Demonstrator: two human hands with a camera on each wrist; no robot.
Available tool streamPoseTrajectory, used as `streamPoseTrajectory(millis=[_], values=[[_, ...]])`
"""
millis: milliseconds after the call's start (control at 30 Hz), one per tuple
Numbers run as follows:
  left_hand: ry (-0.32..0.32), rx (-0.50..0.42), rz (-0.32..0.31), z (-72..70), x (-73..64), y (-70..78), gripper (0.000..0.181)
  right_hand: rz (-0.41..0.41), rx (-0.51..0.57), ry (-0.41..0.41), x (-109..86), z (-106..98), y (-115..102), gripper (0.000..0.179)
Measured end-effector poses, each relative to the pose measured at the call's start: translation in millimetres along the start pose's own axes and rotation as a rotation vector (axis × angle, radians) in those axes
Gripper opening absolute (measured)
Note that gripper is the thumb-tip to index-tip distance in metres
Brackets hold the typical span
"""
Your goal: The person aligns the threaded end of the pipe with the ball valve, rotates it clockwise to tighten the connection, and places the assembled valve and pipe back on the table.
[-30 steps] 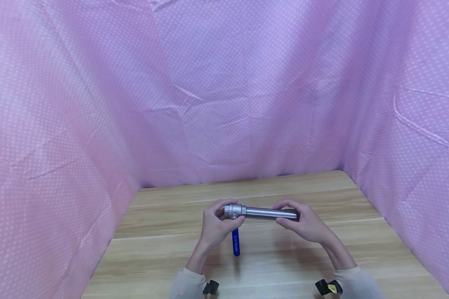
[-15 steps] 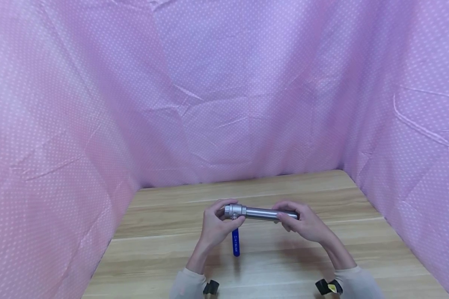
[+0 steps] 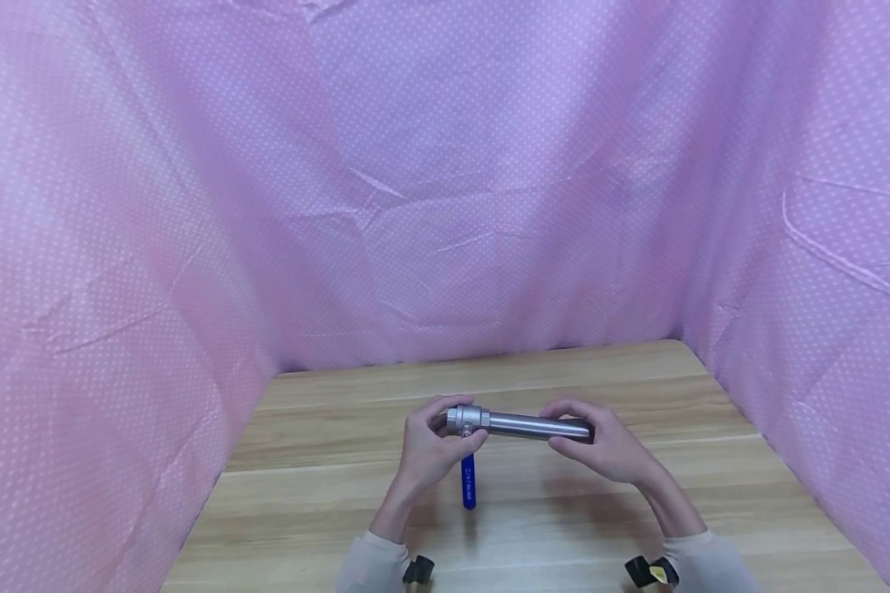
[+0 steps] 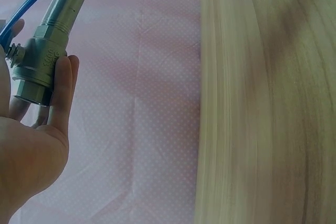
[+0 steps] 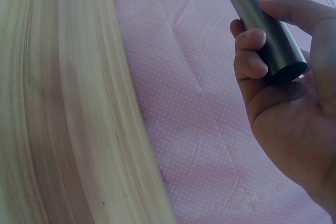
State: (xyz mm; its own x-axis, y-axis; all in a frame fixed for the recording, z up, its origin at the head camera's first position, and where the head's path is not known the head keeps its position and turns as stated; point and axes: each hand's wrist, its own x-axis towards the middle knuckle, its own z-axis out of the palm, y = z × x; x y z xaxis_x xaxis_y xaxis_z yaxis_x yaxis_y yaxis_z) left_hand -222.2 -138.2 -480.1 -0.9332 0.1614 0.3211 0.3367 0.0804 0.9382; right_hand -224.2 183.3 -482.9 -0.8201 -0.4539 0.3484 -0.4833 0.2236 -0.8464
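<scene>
My left hand [image 3: 428,449] grips a steel ball valve [image 3: 466,418] at its body, with the thumb on the near side and fingers curled behind. The valve's blue lever handle [image 3: 469,484] points toward me. A smooth steel pipe [image 3: 522,425] sits in line with the valve, its left end at the valve's hex end. Around the pipe's far right end curl the fingers and thumb of my right hand [image 3: 611,449]. In the right wrist view, the open end of the pipe [image 5: 273,40] shows near the palm. Both parts are held up above the table.
A light wood-grain table [image 3: 326,428] lies under the hands, and their shadows fall on it. Pink dotted cloth [image 3: 445,206] hangs at the back and on both sides of the table. Dark straps with small devices [image 3: 419,570] sit at both wrists.
My right fingers and thumb have shifted around the pipe, with the thumb moving over it and then back to its near side. The left hand and valve have barely moved.
</scene>
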Motion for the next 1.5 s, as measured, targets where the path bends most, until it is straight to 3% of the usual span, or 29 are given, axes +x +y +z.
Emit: streamPoseTrajectory(millis=[367,767,1233,1500], values=[[-0.010,0.002,0.009,-0.9,1.6,-5.2,0.048,-0.005,-0.017,-0.004,1.8,1.9,0.2,0.028],[-0.022,0.002,0.008,-1.2,2.0,-7.1,0.047,-0.019,0.037,-0.044,3.0,1.0,-1.2,0.024],[-0.040,-0.006,-0.014,0.2,1.7,-7.3,0.048,0.013,0.014,-0.011,-0.3,1.9,2.0,0.024],[-0.025,-0.016,-0.025,-0.5,1.8,-7.8,0.048,0.005,-0.019,-0.010,0.7,0.4,0.2,0.037]])
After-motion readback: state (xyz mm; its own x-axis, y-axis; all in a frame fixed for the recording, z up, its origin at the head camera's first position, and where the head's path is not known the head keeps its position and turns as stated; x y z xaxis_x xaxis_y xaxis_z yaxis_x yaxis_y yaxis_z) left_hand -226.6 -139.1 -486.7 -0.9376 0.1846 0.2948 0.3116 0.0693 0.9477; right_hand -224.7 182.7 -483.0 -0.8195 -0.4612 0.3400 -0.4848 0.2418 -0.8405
